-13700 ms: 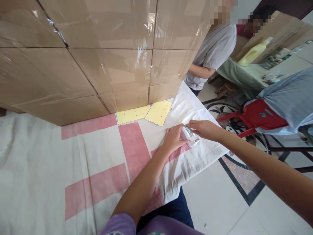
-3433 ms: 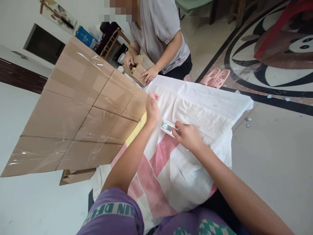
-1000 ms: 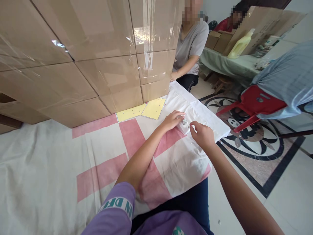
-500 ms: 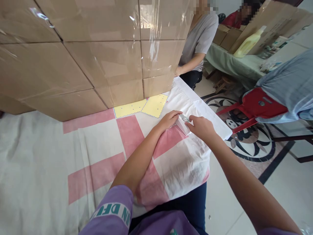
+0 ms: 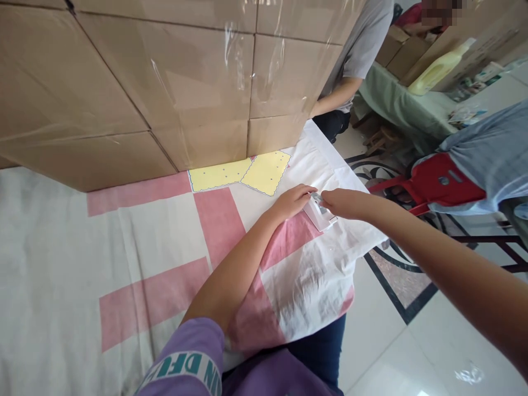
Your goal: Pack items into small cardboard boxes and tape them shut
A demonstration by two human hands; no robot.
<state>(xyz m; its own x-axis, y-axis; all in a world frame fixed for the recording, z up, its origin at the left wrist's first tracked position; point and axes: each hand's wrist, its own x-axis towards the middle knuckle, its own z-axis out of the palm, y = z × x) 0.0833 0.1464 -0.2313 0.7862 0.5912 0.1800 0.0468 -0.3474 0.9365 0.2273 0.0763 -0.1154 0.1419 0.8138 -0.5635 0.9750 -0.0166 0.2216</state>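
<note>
The hands [image 5: 293, 202] [image 5: 341, 202] partly cover a white case [image 5: 317, 218] right of centre (its details too small to tell); the top edge crops the cartons [image 5: 206, 82] and a grey-shirted person [image 5: 365, 52].

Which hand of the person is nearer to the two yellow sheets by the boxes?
Left. The left hand is close beside the yellow sheets; the right hand is farther right, at the white object.
</note>
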